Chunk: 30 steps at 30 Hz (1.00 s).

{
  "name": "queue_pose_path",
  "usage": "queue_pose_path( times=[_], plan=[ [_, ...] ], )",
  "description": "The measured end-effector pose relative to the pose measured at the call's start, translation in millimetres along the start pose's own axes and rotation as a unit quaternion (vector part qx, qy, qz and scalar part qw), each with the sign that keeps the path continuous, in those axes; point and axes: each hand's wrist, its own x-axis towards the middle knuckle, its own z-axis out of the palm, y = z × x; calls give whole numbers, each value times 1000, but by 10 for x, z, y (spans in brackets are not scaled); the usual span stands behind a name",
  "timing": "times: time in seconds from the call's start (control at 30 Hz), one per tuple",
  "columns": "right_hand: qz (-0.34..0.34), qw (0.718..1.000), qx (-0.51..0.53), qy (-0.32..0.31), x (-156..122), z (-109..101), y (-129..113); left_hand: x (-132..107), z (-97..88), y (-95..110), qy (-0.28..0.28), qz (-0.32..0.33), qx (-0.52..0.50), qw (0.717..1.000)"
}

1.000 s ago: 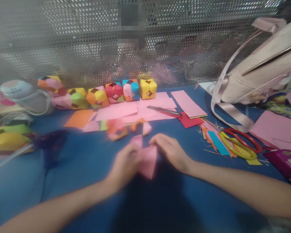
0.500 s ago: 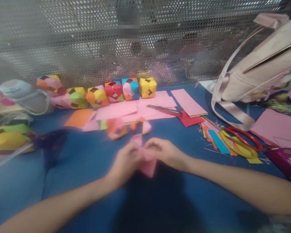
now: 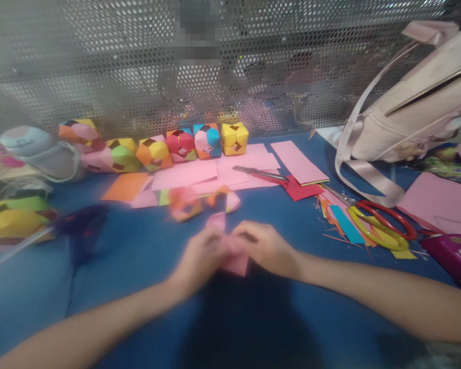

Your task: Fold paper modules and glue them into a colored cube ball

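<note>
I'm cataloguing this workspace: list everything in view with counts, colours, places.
Held paper: one, pink, centre
Curled paper pieces: several, mixed, centre
Paper ornaments: several, multicoloured, back and left
Paper sheets: several, pink, orange, red, middle and right
Paper scraps: many, mixed, right
Scissors: count unclear, red and yellow handles, right
Bladed tool: one, dark, on sheets
Handheld tool: one, purple, right edge
Gun-shaped tool: one, dark blue, left
Container: one, pale, back left
Bag: one, cream, back right
Panel: one, grey, back
Table: one, blue, underneath
Left hand, right hand: one each, centre
</note>
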Motion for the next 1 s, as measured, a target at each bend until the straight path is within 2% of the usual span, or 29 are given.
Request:
queue_pose_path(
  times=[0.17,0.3,0.6,0.8,0.9,1.0],
  plan=[
    [-126,988,-75,37,-22,25,47,5,14,58,-12,4,3,1000],
    [-172,978,-107,55,-27,20,60,2,9,103,-37,9,-13,999],
    [-210,966,-139,66,-48,34,91,3,-11,19,-47,16,-13,999],
    [-242,956,-151,72,-41,55,60,-17,-21,-87,-75,90,57,992],
    [-252,951,-154,86,-44,46,38,-29,-26,-67,-59,123,90,987],
    [-238,956,-147,85,-39,36,37,-37,-17,-3,-8,114,78,990]
  ],
)
